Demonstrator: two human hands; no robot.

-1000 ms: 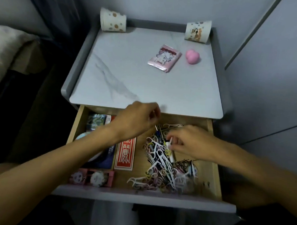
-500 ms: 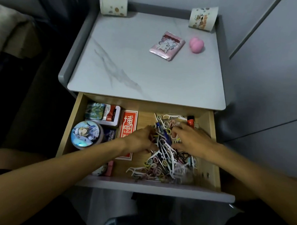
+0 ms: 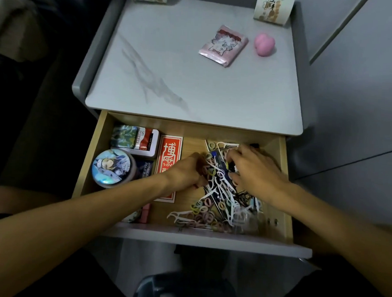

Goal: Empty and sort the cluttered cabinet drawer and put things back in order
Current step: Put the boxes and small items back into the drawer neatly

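The wooden drawer (image 3: 284, 174) is pulled out under the grey cabinet top (image 3: 171, 80). In its right half lies a tangled pile of white floss picks and small pastel rings (image 3: 212, 207), with dark pens partly buried in it. My left hand (image 3: 186, 171) digs into the pile's left edge, its fingers curled into the picks. At the pile's far right, my right hand (image 3: 255, 171) grips it with fingertips and thumb curled in. What lies under both hands is hidden.
In the drawer's left half are a round picture tin (image 3: 112, 167), a rectangular tin (image 3: 134, 140), a red card box (image 3: 170, 154) and a pink item (image 3: 145, 213). The cabinet top holds a pink packet (image 3: 223, 46), a pink heart-shaped lump (image 3: 264, 44) and two paper cups (image 3: 273, 9).
My left hand came down from the drawer's back edge into the pile's left side. My right hand shifted toward the pile's back. The view tilted down, closer to the drawer.
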